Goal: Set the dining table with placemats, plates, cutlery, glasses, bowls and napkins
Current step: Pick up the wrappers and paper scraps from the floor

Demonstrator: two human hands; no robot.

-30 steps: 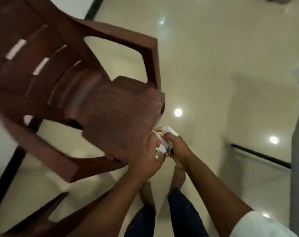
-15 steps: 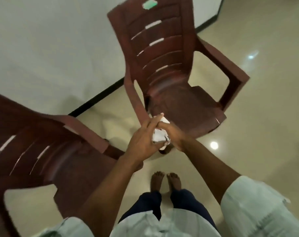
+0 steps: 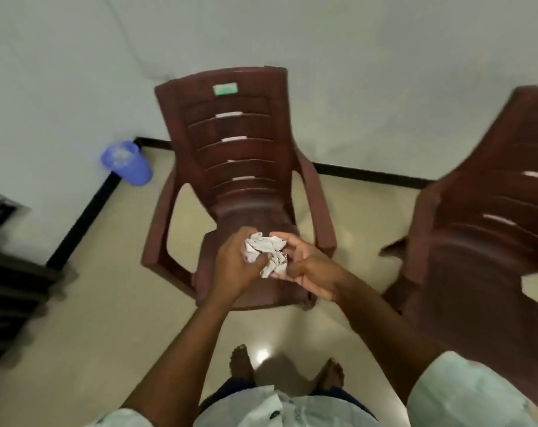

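**Napkin held between both hands, over the chair seat**

Napkin [image 3: 266, 252] — a crumpled white wad — sits between the two hands in front of the person's body, above the near part of the seat of the middle chair [image 3: 230, 155]. The left hand [image 3: 235, 266] grips its left side, fingers curled round the paper, with the wad lying just to the right of that palm. The right hand [image 3: 307, 269] holds the right side with thumb and fingers curled loosely round it, palm turned partly up. Neither hand is clearly nearer; the wad is shared. It has no clear long axis, bunched as it is, though it runs roughly from far-left to near-right.

No dining table shows in this view — only a second chair [image 3: 483, 241] on the right and a blue bin [image 3: 127, 163] in the far-left corner by the wall. Judging from this, the napkin needs smoothing and carrying to a table somewhere out of frame.
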